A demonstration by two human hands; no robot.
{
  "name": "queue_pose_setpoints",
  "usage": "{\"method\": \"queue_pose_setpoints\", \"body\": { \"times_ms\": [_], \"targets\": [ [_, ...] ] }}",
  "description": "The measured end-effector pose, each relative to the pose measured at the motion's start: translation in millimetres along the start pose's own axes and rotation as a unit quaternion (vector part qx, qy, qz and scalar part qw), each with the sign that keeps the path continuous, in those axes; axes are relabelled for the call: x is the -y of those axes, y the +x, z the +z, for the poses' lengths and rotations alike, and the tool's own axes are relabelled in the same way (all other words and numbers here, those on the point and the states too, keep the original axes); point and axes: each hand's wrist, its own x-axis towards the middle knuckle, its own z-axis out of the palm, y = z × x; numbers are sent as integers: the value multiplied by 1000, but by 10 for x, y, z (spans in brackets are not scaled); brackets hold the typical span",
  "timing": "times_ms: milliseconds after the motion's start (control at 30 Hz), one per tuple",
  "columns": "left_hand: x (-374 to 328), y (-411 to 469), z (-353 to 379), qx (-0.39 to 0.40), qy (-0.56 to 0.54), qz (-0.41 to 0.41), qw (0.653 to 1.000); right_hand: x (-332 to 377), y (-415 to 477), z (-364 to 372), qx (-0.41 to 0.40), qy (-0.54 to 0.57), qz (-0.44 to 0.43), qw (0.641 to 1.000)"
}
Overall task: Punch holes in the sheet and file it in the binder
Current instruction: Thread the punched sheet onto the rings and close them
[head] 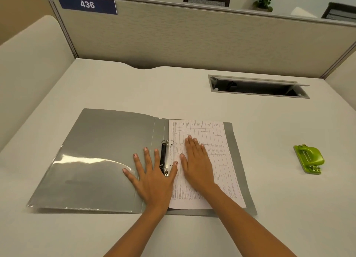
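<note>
Seen from the head camera, a grey binder (100, 156) lies open and flat on a pale desk (192, 94), its left cover shiny with glare near the front. Down the middle runs the black ring mechanism (164, 156), with one metal ring showing at its far end and another at its near end. On the right half of the binder lies the sheet (212, 141), a printed form with a grid of lines, its left edge sitting at the rings. Both hands are open and flat, palms down, gripping nothing. Spread wide, the left hand (152, 177) rests across the spine, thumb and three fingers on the left cover and one finger reaching over onto the sheet's left edge. Just beside it, the right hand (196, 164) presses on the sheet with its fingers together. Well off to the right on the desk sits a green hole punch (309, 159), apart from everything else. Further back, a cable hatch (258, 87) in the desk stands open, and a blue plate reading 436 (87, 4) hangs on the partition behind.
</note>
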Motion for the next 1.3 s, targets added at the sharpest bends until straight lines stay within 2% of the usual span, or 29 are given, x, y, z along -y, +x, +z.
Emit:
{"method": "queue_pose_setpoints", "body": {
  "times_ms": [767,1033,1167,1300],
  "targets": [
    [-15,21,-10,-1,36,25,999,-10,4,29,-16,10,1,1000],
    [-1,28,-90,-34,-27,44,998,-21,-11,11,-36,44,-2,998],
    [3,116,-286,-65,-145,53,986,-37,-47,-27,-58,125,19,990],
    [-79,256,-453,2,-184,33,982,-22,-57,-50,-70,142,23,987]
  ]
}}
